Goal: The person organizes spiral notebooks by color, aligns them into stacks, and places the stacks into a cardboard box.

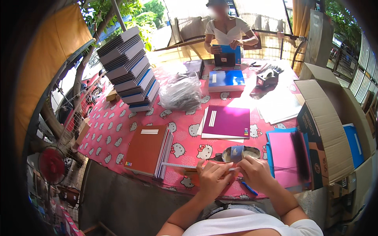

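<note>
My left hand (214, 176) is closed on a notebook (182, 166) with an orange cover, held nearly edge-on above the front of the table. At the right end of that notebook's edge, the fingers of my right hand (256, 172) are pinched together. Whatever small part lies between the fingertips is too hidden to make out. Just beyond my hands sits a dark holder with a blue band (236, 153). A blue pen (249, 188) lies below my right hand. Left of my hands is a stack of spiral notebooks with a brown cover (145, 151) on top.
A purple notebook (228, 121) lies mid-table, with a plastic bag (181, 94) and tall notebook stack (130, 72) behind it to the left. Pink and blue covers (289, 153) and an open cardboard box (328, 129) stand right. Across the table, another person (228, 31) holds a blue notebook.
</note>
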